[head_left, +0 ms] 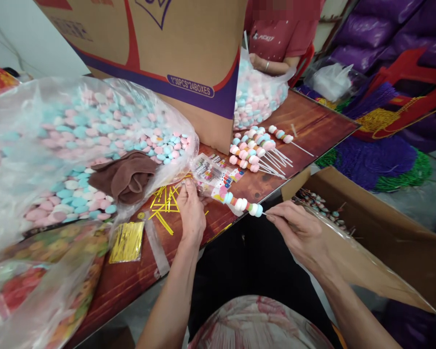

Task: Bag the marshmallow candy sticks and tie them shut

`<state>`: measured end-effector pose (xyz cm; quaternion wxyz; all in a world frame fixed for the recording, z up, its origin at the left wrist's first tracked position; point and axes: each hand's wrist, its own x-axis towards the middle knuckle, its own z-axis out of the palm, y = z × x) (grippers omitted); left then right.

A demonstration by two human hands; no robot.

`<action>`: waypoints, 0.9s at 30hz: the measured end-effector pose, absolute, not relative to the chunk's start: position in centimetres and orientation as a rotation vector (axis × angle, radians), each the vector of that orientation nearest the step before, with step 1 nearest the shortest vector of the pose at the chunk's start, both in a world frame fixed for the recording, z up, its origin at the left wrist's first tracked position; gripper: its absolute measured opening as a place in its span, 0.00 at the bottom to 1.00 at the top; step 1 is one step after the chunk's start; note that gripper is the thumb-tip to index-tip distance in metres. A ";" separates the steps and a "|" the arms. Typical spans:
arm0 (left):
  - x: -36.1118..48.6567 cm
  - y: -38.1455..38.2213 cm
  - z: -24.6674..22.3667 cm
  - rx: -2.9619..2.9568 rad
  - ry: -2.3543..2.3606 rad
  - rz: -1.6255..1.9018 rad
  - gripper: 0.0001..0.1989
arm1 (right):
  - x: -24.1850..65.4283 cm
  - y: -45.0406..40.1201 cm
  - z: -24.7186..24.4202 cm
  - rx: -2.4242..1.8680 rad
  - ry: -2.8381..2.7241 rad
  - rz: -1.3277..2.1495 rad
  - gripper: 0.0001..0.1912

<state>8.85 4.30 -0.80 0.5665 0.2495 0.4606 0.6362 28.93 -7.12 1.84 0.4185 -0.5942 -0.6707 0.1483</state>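
Observation:
Between my hands lies a skewer of pink, white and blue candies [241,204], its left end at the mouth of a clear printed bag. My right hand [298,225] is closed on the skewer's stick, just past the last blue candy. The fingers of my left hand [191,208] are pinched on the near edge of the clear printed bag [208,174]. More printed bags lie under and behind it. Gold twist ties [165,206] are scattered just left of my left hand. Beyond the bags, several finished-looking candy skewers [252,148] rest in a pile, sticks toward the right.
A big clear sack of candies [94,126] fills the left, with a brown cloth [125,175] on it. A packet of gold ties [127,241] lies nearer. Behind stands a tall carton [156,53]. An open box [378,242] is at right. A person in red [281,36] sits opposite.

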 end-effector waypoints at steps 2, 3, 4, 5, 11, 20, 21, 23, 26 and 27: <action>9.0 4.1 -0.6 0.586 1.052 1.464 0.19 | 28.8 -7.1 1.8 -1.490 -1.671 0.380 0.05; 9.2 3.9 -0.5 0.593 1.037 1.444 0.20 | 28.8 -7.1 1.8 -1.498 -1.660 0.392 0.05; 9.3 3.8 -0.4 0.603 1.026 1.426 0.20 | 28.7 -7.1 1.8 -1.505 -1.646 0.405 0.05; 9.4 3.6 -0.2 0.612 1.020 1.407 0.20 | 28.5 -7.1 1.7 -1.509 -1.631 0.417 0.05; 10.0 2.9 0.1 0.544 0.998 1.362 0.18 | 27.2 -7.2 1.2 -1.464 -1.571 0.387 0.05; 10.2 2.9 -1.2 0.351 0.863 1.484 0.15 | 26.1 -7.2 1.5 -1.525 -1.453 0.585 0.10; 10.2 2.8 -1.2 0.346 0.857 1.492 0.15 | 26.0 -7.2 1.6 -1.529 -1.435 0.604 0.10; 10.2 2.8 -1.3 0.355 0.841 1.477 0.14 | 25.9 -7.2 1.7 -1.525 -1.421 0.624 0.10; 10.1 2.7 -1.3 0.374 0.826 1.420 0.13 | 26.0 -7.0 1.7 -1.516 -1.414 0.661 0.10; 10.1 2.7 -1.3 0.377 0.828 1.398 0.13 | 26.0 -6.9 1.6 -1.514 -1.406 0.677 0.11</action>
